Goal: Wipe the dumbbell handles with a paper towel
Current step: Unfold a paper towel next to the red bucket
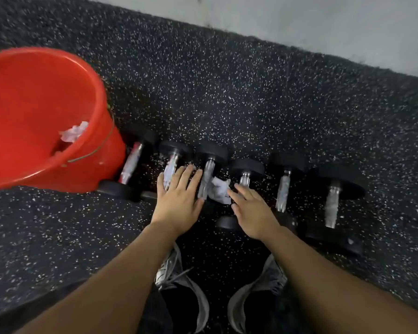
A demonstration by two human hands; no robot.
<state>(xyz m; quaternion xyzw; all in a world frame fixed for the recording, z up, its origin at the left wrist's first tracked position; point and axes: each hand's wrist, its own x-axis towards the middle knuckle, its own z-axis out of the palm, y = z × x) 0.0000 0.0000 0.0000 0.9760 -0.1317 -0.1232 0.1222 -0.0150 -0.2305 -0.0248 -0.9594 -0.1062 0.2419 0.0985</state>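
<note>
Several black dumbbells with chrome handles lie in a row on the floor. My left hand [179, 201] rests flat, fingers spread, over the second dumbbell's handle [170, 171] and beside the third handle [206, 179]. A crumpled white paper towel [219, 190] lies between the third handle and the fourth handle [245, 179]. My right hand [251, 210] stretches over the fourth dumbbell with its fingers straight. Its fingertips touch the towel's right edge without closing on it. Further right lie the fifth handle [282, 194] and the largest dumbbell [332, 203].
A red bucket [34, 179] stands at the left against the first dumbbell [130, 165], with crumpled used paper [74, 132] inside. The floor is black speckled rubber [251, 104]. A pale wall [323, 22] runs along the back. My shoes [179, 278] are below the hands.
</note>
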